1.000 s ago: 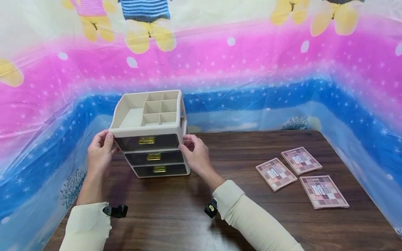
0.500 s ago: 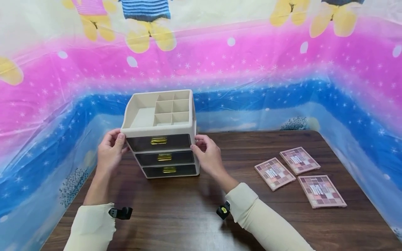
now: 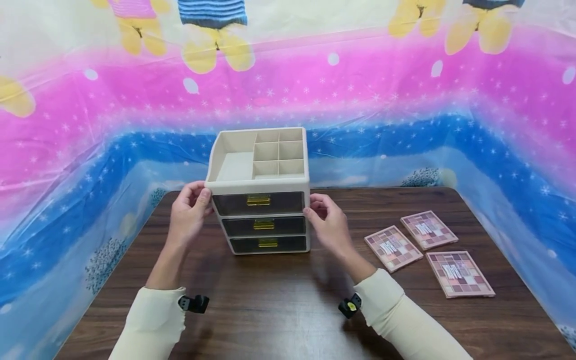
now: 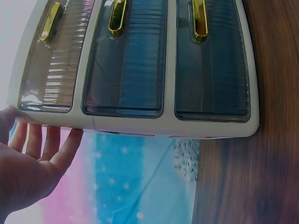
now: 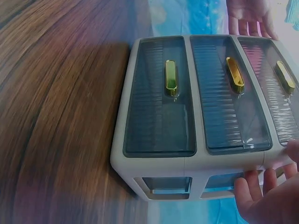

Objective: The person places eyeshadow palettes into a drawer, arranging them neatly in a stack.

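A cream desktop drawer organizer (image 3: 258,187) stands upright on the wooden table, between both hands. Its open top has a large tray section and several small compartments. Three dark see-through drawers with gold handles (image 3: 263,225) face me, all pushed in. My left hand (image 3: 186,215) grips the upper left side, thumb at the front corner; the left wrist view shows its fingers (image 4: 52,142) along that side. On the opposite side, my right hand (image 3: 332,225) holds the organizer at top-drawer height, fingers (image 5: 253,186) against the side wall and thumb near the front edge.
Three eyeshadow palettes (image 3: 393,248) lie flat on the right part of the table (image 3: 279,310). A patterned pink and blue cloth (image 3: 351,100) hangs behind the table and along both sides.
Both hands have moved the organizer rightward along the table, from left of centre to near the middle. It has turned slightly to face me more squarely. The palettes have stayed put.
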`<state>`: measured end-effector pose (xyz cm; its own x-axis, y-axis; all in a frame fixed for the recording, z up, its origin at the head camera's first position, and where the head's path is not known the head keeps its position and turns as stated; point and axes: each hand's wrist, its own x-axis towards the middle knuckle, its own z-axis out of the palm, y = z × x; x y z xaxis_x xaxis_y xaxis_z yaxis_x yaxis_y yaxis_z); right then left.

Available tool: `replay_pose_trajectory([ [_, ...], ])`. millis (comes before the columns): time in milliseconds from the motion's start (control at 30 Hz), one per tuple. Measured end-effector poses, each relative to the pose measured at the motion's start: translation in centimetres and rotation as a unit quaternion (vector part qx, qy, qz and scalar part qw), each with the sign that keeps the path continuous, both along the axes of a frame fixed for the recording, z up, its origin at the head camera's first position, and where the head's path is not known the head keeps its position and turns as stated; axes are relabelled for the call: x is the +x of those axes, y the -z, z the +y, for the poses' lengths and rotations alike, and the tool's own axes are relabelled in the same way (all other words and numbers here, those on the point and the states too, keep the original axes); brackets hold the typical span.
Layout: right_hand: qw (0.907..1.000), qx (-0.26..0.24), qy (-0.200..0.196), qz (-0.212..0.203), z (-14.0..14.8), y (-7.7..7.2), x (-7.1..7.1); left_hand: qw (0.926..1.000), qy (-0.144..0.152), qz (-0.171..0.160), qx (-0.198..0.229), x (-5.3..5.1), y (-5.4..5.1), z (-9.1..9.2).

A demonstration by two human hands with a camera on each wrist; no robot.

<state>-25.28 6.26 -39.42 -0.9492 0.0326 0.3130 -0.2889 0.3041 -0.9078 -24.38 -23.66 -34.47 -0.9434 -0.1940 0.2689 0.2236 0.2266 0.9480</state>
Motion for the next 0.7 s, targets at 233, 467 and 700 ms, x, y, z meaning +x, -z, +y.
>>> replay_pose_trajectory([
  [233, 1.0, 0.004, 0.001, -0.004, 3.3, 0.2, 0.4, 0.9995, 0.031, -0.001, 0.0, -0.3, 0.1, 2.8],
  [467, 0.9996, 0.018, 0.015, -0.014, 5.7, 0.2, 1.1, 0.9987, 0.05, 0.005, 0.008, -0.6, 0.4, 5.0],
  [700, 0.9986, 0.039, 0.034, -0.012, 8.2, 0.4, 1.7, 0.9979, 0.064, 0.004, 0.014, -0.9, 0.4, 7.4],
])
